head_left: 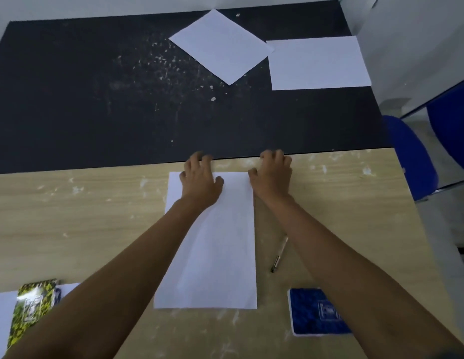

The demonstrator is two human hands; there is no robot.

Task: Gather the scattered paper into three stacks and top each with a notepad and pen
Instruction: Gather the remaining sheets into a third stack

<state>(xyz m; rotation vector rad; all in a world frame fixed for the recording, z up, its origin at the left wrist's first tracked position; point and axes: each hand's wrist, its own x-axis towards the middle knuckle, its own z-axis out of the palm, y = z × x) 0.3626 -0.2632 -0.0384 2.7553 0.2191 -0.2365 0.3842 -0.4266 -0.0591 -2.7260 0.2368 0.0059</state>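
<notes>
A white paper stack (215,250) lies lengthwise on the wooden table in front of me. My left hand (201,177) rests over its far left corner, fingers spread past the far edge. My right hand (273,172) is at its far right corner, fingers loosely bent and reaching onto the wood. Two loose sheets lie on the black mat: a tilted sheet (221,46) and a straight sheet (319,63). A pen (278,255) lies right of the stack. A blue notepad (317,312) sits near right. A green notepad (34,307) tops another paper stack (0,317) at near left.
The black mat (96,99) covers the far half of the wooden table (83,216). Blue chairs (412,156) stand off the right edge. White walls close the far side and right corner.
</notes>
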